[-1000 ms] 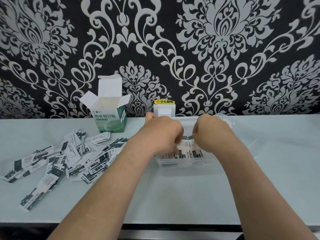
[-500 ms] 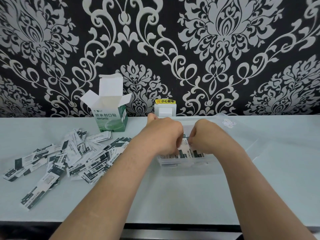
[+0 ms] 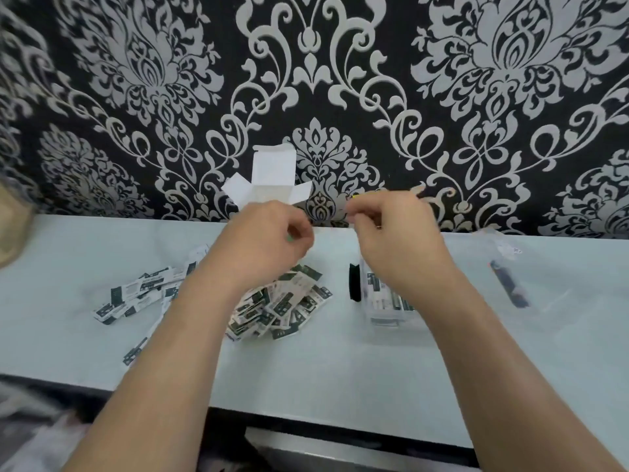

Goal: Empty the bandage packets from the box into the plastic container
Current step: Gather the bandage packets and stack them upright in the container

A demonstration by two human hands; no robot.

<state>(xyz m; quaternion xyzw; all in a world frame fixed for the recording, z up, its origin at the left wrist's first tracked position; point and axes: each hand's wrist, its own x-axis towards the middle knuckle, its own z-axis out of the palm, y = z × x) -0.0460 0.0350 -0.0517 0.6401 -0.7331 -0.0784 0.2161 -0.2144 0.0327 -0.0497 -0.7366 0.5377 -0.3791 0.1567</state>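
Head view is a bit blurry. Biggest of all is the wall (image 3: pixel 442 97), black with big grey swirly flowers. Under it runs a long pale table (image 3: pixel 340 369). Two bare arms reach over the table, and both hands are up in the air, close to each other but not touching. The left hand (image 3: pixel 269 240) has its fingers curled in, and so does the right hand (image 3: pixel 391 233). I cannot tell if either hand has anything pinched in it, because the blur hides that. Lots of bandage packets (image 3: pixel 282 303) lie in a loose heap on the table under the left hand, white with dark ends, and more are spread out further left. The box (image 3: pixel 272 178) stands upright at the back by the wall with its white flaps open, and the left hand hides its lower part. The plastic container (image 3: pixel 381 315) is clear and sits on the table under the right wrist, with some packets inside. A small black thing (image 3: pixel 354 282) is just beside its left side, and a thin dark thing (image 3: pixel 510 284) lies further right. I cannot tell what those two are.
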